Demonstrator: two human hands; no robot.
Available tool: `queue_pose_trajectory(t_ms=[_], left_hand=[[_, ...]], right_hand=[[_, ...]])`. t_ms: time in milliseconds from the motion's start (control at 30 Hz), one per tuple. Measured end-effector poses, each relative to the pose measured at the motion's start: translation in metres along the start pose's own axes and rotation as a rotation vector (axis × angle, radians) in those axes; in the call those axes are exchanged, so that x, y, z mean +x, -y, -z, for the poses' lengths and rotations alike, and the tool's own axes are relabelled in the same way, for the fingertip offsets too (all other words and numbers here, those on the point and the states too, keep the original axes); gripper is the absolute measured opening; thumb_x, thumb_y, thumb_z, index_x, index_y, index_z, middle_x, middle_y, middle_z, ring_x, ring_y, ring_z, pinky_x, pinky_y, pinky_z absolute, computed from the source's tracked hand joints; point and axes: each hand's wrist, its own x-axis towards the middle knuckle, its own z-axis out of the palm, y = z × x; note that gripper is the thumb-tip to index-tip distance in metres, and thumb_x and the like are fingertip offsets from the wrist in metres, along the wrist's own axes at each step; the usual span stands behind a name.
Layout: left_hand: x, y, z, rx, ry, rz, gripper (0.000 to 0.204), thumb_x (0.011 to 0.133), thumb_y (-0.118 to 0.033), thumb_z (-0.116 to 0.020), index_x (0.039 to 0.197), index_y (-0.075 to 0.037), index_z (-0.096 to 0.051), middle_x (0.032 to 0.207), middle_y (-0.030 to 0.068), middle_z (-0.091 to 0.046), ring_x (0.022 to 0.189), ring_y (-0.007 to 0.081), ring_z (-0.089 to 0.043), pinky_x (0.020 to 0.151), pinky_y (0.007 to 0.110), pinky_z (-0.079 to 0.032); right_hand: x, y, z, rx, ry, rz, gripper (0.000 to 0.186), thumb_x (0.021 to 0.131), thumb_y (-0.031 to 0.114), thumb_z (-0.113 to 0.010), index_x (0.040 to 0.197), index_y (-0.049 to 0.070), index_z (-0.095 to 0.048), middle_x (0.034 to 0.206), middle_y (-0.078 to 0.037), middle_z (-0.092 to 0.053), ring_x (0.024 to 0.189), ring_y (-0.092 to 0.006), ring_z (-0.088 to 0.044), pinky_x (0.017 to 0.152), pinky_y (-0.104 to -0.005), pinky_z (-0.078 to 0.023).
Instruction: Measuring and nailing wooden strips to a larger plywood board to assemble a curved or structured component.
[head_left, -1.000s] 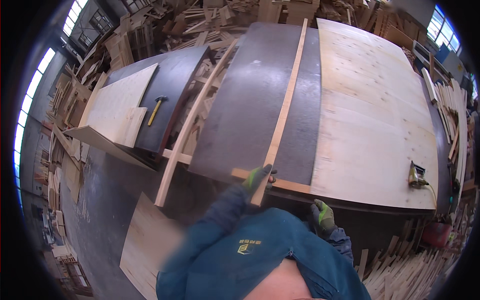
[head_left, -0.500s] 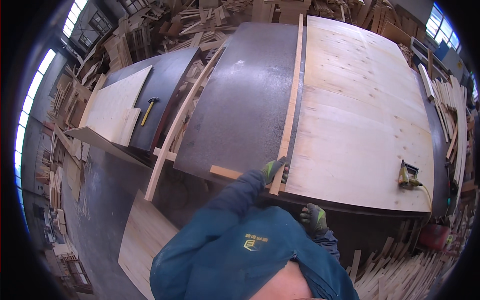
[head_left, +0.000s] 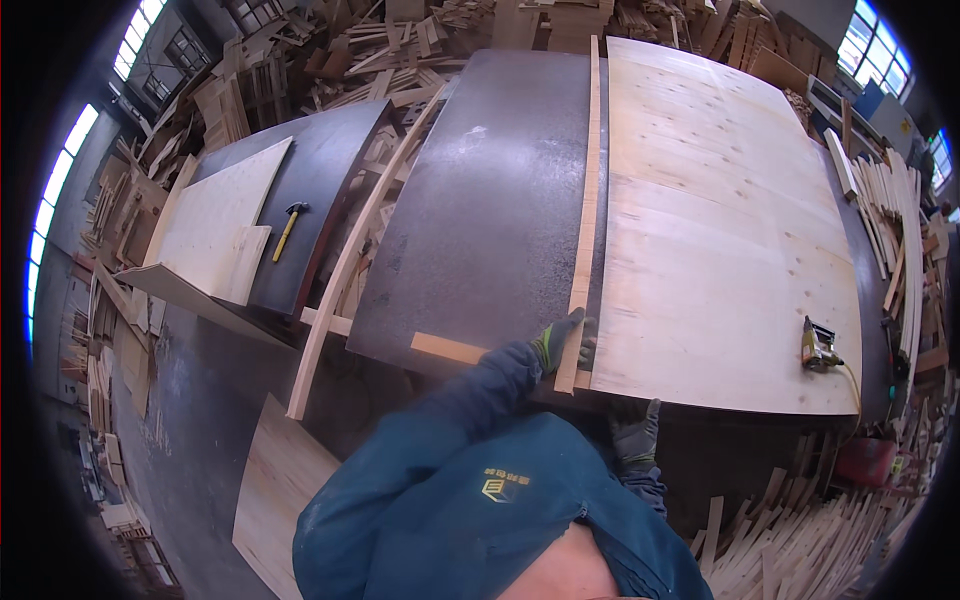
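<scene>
My left hand (head_left: pixel 553 346), in a grey and green work glove, is closed around the near end of a long, narrow wooden strip (head_left: pixel 588 210). The strip runs away from me across a dark board (head_left: pixel 480 190), alongside the left edge of a large, pale plywood sheet (head_left: pixel 730 230). Close to the sheet's front edge is my gloved right hand (head_left: pixel 635 436), its fingers stretched out and nothing visible in it. Part of those fingers is dark against the shadow under the edge. A short wooden piece (head_left: pixel 448 348) lies by the dark board's near edge, partly behind my left sleeve.
A nail gun (head_left: pixel 820 345) with a yellowish hose rests on the plywood's near right. Leftward, a hammer (head_left: pixel 290 230) lies on another dark board beside pale plywood pieces (head_left: pixel 225 210). A long batten (head_left: pixel 365 240) spans the gap between boards. Scrap wood (head_left: pixel 380 50) is piled behind.
My right hand has gone from curled fingers to stretched ones, moving up to the plywood's front edge. The strip's near end has shifted slightly right, nearer the plywood, with my left hand still holding it.
</scene>
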Motion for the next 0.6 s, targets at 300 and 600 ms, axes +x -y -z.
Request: queue_pose_trajectory(t_ms=[300, 600], left_hand=[[-0.053, 0.0, -0.01, 0.062, -0.079, -0.061, 0.071, 0.118, -0.067, -0.059, 0.158, -0.009, -0.055, 0.119, 0.0181, -0.075, 0.083, 0.0249, -0.073, 0.073, 0.041, -0.065], [-0.408, 0.003, 0.042, -0.01, -0.317, 0.053, 0.069, 0.117, -0.069, -0.061, 0.156, -0.012, -0.063, 0.121, 0.0127, -0.077, 0.09, 0.0269, -0.081, 0.065, 0.045, -0.069]], right_hand=[[0.053, 0.004, -0.048, 0.357, 0.139, 0.048, 0.056, 0.113, 0.047, -0.077, 0.152, 0.006, -0.072, 0.155, -0.016, -0.075, 0.142, -0.0365, -0.072, 0.123, -0.0575, -0.059], [0.007, 0.018, -0.022, -0.355, 0.27, 0.672, 0.046, 0.11, 0.008, -0.077, 0.155, 0.01, -0.07, 0.147, -0.011, -0.074, 0.137, -0.0295, -0.072, 0.116, -0.0505, -0.064]])
